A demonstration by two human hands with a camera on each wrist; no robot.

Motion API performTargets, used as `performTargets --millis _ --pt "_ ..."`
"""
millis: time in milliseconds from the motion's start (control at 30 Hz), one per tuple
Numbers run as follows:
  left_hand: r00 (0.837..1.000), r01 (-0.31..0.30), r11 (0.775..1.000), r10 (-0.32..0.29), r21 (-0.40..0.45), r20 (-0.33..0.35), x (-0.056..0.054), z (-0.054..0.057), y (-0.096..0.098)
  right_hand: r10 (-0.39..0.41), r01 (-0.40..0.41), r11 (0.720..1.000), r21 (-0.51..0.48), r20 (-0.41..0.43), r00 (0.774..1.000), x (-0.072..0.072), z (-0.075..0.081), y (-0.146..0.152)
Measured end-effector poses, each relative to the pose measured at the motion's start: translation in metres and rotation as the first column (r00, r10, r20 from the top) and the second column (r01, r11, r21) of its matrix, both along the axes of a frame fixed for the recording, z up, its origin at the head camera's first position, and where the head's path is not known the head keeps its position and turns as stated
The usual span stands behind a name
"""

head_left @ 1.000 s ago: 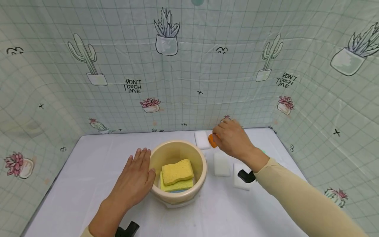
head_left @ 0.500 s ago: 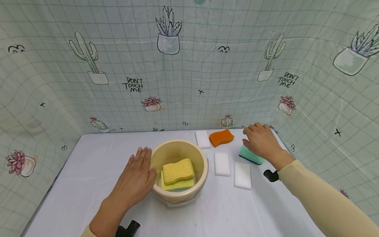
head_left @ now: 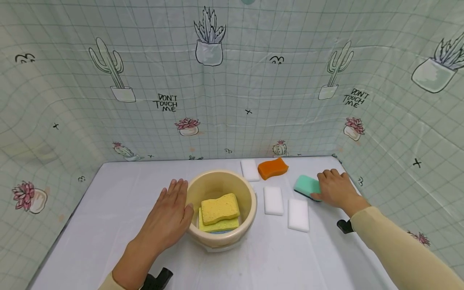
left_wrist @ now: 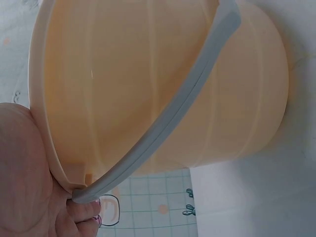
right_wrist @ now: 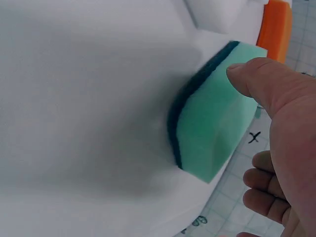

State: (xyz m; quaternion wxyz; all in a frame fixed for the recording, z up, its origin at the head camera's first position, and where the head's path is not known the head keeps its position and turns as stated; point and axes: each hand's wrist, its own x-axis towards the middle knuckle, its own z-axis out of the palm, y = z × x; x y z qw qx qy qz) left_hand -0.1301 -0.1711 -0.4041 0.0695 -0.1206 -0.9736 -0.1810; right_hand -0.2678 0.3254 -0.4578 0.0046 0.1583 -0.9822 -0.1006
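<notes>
My left hand [head_left: 164, 215] lies with straight fingers along the left rim of a cream bucket [head_left: 250, 201]. In the left wrist view that palm rests against the bucket's rim, near the end of its grey handle [left_wrist: 163, 123]. Yellow sponges [head_left: 219, 209] are stacked inside the bucket, over something blue that is mostly covered. At the right, my right hand [head_left: 337, 189] is beside a green sponge [head_left: 306, 185] with a dark scouring side. Its thumb [right_wrist: 256, 79] overlaps the green sponge in the right wrist view, the other fingers loosely bent away; contact cannot be told.
Three white sponges lie right of the bucket: one at the back [head_left: 250, 170], one in the middle [head_left: 273, 200], one nearer [head_left: 298, 215]. An orange sponge [head_left: 272, 168] sits near the table's back edge. A patterned curtain [head_left: 232, 80] surrounds the white table [head_left: 108, 209].
My right hand has let go of the orange sponge, leaving it on the table, and moved right and nearer to the green sponge. The left hand stays at the bucket.
</notes>
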Motion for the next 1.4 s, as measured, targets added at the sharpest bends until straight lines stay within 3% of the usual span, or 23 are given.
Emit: performTargets --millis 133,467,633,833,1133,1400 --pt "1.0 -0.002 1.0 0.002 -0.003 0.0 0.0 0.001 0.0 -0.019 0.02 0.999 -0.031 0.043 0.999 -0.001 -0.009 0.007" --pt "1.0 -0.001 1.0 0.001 -0.014 0.004 0.0 0.001 0.001 -0.052 0.056 0.994 -0.091 0.05 0.997 -0.002 -0.017 0.006" --pt "1.0 0.001 1.0 -0.001 -0.02 0.001 0.0 0.0 0.001 -0.021 0.015 0.994 -0.11 -0.052 0.998 -0.002 -0.02 0.007" --pt "1.0 0.003 1.0 -0.003 -0.028 -0.007 0.0 0.001 0.001 0.068 -0.085 0.993 -0.078 -0.201 0.977 -0.005 -0.017 0.003" --pt "1.0 0.012 0.999 -0.013 -0.045 -0.021 -0.001 0.001 0.0 0.131 -0.152 0.986 -0.066 -0.257 0.958 -0.004 0.007 -0.02" --pt "1.0 0.012 0.998 -0.013 -0.055 -0.019 -0.002 0.002 -0.001 0.241 -0.312 0.942 -0.126 -0.394 0.887 0.001 0.054 -0.074"
